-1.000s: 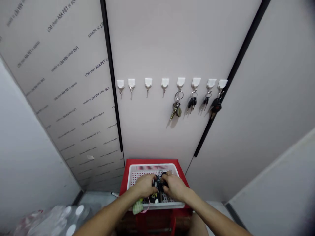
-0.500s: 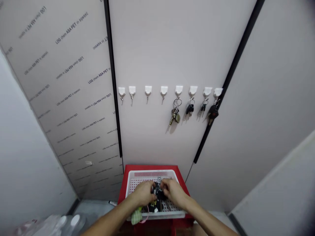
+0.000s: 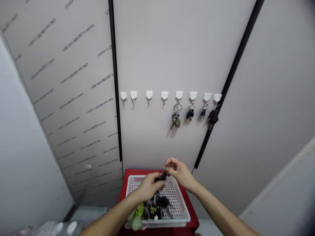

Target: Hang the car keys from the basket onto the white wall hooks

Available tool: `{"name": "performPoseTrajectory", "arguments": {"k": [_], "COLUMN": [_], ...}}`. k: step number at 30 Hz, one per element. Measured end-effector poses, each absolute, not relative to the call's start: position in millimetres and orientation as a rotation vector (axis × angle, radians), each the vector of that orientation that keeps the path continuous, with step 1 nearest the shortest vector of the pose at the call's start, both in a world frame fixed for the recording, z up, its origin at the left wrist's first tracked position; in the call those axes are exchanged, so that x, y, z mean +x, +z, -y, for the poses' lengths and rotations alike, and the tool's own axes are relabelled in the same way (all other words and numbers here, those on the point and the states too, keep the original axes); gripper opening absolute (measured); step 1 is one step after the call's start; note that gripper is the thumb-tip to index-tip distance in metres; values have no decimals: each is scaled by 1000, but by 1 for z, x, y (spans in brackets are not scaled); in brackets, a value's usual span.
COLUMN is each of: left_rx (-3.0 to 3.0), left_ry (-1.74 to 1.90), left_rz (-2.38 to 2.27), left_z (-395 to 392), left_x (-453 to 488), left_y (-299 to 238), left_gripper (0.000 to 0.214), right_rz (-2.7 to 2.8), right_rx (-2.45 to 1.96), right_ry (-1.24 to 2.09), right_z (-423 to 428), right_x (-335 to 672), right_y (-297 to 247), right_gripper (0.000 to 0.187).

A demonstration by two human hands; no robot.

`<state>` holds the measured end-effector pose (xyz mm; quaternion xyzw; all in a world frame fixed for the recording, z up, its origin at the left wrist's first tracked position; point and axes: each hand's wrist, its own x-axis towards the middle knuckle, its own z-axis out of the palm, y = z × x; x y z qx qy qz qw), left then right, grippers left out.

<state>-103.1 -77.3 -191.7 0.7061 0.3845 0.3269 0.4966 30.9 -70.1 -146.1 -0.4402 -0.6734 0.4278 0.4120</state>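
My left hand [image 3: 150,186] and my right hand [image 3: 177,171] are raised above a white plastic basket [image 3: 157,224]. Between them hangs a small black key fob [image 3: 162,176], gripped by my left fingers, while my right fingertips pinch a thin metal ring [image 3: 165,169] at its top. Inside the basket lies a tangled pile of keys [image 3: 155,206] beside a green tasselled keychain [image 3: 136,223]. On the wall, a row of white adhesive hooks [image 3: 164,95] runs across, with several key bunches [image 3: 189,114] hanging from the right-hand ones.
The basket rests on a red stool [image 3: 130,177]. Behind it stand pale wall panels with a black vertical strip [image 3: 115,82] and printed protective film [image 3: 73,98]. Plastic bottles [image 3: 66,228] sit on the floor at lower left.
Both hands have risen out of the basket, lifting the black key fob toward the wall. The pile beneath now shows, and the view has tilted slightly downward.
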Motion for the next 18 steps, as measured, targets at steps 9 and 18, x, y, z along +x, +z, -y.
{"name": "performPoseTrajectory", "arguments": {"k": [9,18], "left_rx": [1577,1622], "left_ry": [1025,1272], "left_rz": [-740,-955], "left_z": [67,40], "left_x": [-105,-107], "left_y": [-153,-62], "left_gripper": [42,17], "right_rz": [1821,1831], "right_rx": [-1001,-984], "right_ry": [1050,361], "right_z": [63,29], "right_x": [21,16], "right_y": [-112,-17], "right_gripper": [2,5]}}
